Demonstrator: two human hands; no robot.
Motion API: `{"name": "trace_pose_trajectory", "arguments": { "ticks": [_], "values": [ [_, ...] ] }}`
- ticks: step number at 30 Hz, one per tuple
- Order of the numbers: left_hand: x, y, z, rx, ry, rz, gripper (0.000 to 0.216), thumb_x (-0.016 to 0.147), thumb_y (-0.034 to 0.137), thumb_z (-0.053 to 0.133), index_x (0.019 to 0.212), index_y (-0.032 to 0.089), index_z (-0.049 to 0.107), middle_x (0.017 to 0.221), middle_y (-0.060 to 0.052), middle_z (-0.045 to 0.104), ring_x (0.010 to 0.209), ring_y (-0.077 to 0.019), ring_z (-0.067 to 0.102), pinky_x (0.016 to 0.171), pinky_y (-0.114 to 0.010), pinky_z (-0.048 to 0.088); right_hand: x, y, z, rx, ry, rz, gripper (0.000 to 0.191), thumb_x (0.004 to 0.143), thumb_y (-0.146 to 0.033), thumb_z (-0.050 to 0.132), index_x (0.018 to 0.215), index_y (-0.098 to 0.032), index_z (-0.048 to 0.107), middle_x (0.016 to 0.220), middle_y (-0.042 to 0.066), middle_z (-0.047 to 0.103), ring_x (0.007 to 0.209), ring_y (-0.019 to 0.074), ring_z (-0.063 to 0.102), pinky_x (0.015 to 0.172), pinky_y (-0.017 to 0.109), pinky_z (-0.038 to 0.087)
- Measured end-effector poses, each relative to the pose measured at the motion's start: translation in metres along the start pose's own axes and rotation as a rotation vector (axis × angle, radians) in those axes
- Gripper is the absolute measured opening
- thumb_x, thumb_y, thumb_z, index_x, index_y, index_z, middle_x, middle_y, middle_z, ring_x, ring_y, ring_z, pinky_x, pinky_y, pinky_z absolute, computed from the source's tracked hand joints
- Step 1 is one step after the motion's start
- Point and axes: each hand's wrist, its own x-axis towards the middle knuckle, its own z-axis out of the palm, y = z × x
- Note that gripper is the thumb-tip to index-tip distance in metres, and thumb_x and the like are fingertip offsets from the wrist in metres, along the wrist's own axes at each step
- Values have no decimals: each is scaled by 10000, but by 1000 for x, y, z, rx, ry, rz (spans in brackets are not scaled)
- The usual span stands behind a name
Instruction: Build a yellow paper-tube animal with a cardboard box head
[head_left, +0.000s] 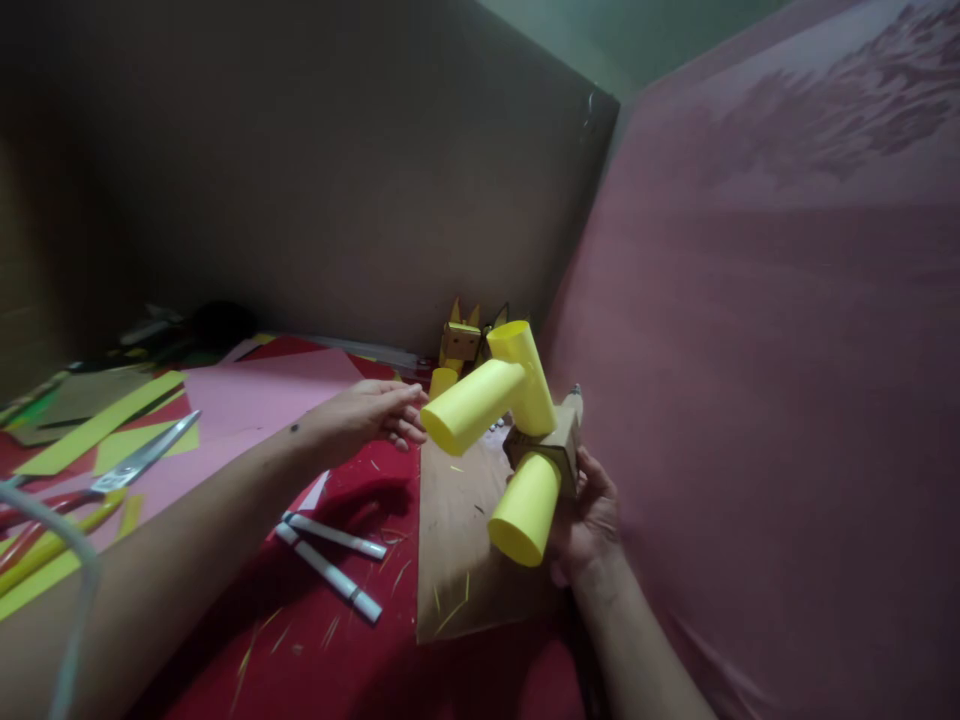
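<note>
A cardboard figure [568, 438], a small box with yellow paper tubes on it, is tilted above the table in my right hand [592, 515]. My right fingers wrap round the back of the box and are partly hidden by it. One yellow tube [526, 510] points down towards me, and another yellow tube [476, 405] juts out to the left. My left hand [390, 410] is just left of that tube's end, fingers loosely apart and holding nothing. Beneath the figure lies a flat brown cardboard sheet [457, 560].
Two white marker pens [330, 575] lie on the red cloth [300, 650] among paper shreds. Scissors [146, 460] rest on coloured paper sheets [262, 385] at left. A cardboard figure with pointed ears [460, 340] stands behind. A pink covered wall [750, 400] rises close on the right.
</note>
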Motion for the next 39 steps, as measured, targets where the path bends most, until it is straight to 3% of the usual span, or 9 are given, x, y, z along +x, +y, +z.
{"name": "trace_pose_trajectory", "arguments": {
  "ticks": [5,9,16,23,30,36,39],
  "values": [
    [-1,8,-4,-48,51,-1,320,837,409,663,923,102,639,714,-73,682,594,-161,629,562,-263,484,1,1,0,-26,9,-64,322,680,-184,719,1002,-184,739,921,55,804,858,236,747,902,415,565],
    [-5,13,-5,-48,55,54,383,805,434,702,967,89,663,818,-111,711,673,-181,650,621,-281,506,2,0,-1,-84,12,-65,357,672,-201,725,1029,-192,737,981,54,799,926,254,740,966,450,529],
    [-9,18,-3,-71,-84,81,605,731,619,719,1064,115,683,967,-177,726,803,-279,692,691,-385,556,2,1,0,-147,-55,-90,395,652,-235,728,1044,-195,737,993,55,796,951,270,735,994,458,508],
    [-21,21,-5,208,-183,209,565,847,641,581,1222,226,664,1114,-106,726,923,-248,682,720,-293,533,1,2,-3,-165,-45,-150,317,670,-201,693,982,-209,748,968,22,801,929,230,741,960,405,536],
    [-25,25,-11,376,-147,273,468,836,554,648,1218,286,685,1224,-46,703,1122,-277,632,876,-280,522,-9,4,12,-234,-281,-189,349,707,-205,662,1048,-192,736,1028,49,789,997,253,728,986,411,522],
    [-25,27,-3,204,-176,219,575,822,645,611,1209,224,672,1145,-108,729,1026,-274,674,829,-318,554,-8,4,11,-175,-205,-162,332,712,-210,679,1041,-176,710,989,52,792,888,230,744,867,373,578],
    [-22,26,1,98,-127,178,553,829,613,621,1138,159,681,1061,-147,739,914,-263,695,781,-344,561,-5,3,6,-106,-180,-15,333,748,-294,709,1050,-156,689,923,64,790,854,223,742,846,372,586]
  ]
}}
